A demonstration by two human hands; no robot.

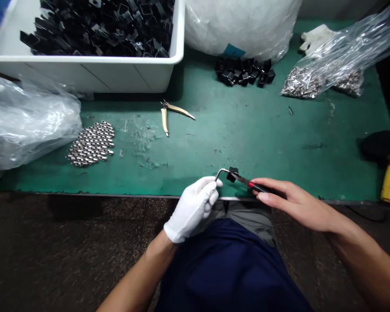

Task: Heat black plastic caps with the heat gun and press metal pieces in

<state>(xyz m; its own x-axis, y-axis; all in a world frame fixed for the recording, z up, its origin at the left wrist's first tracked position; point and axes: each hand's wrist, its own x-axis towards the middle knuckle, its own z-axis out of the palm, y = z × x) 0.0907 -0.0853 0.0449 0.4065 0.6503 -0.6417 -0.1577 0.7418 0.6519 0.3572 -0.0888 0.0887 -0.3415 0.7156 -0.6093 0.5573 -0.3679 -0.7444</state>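
Note:
My left hand (195, 206), in a white glove, is closed around a bent metal rod like a hex key (221, 170). The rod's far end reaches a small black block-shaped part (232, 174) near the table's front edge. From the other side, my bare right hand (289, 199) grips a slim hand tool (251, 184) with a black handle, a red band and a grey metal tip. That tip meets the black part; whether it clamps or only touches it I cannot tell.
Cream-handled pliers (165, 108) lie spread on the green table (195, 147). Small metal fittings (92, 145) are grouped at left. Behind stand a white bin (143, 73) of black pieces, a pile of black parts (243, 71) and a bag of metal pieces (303, 82).

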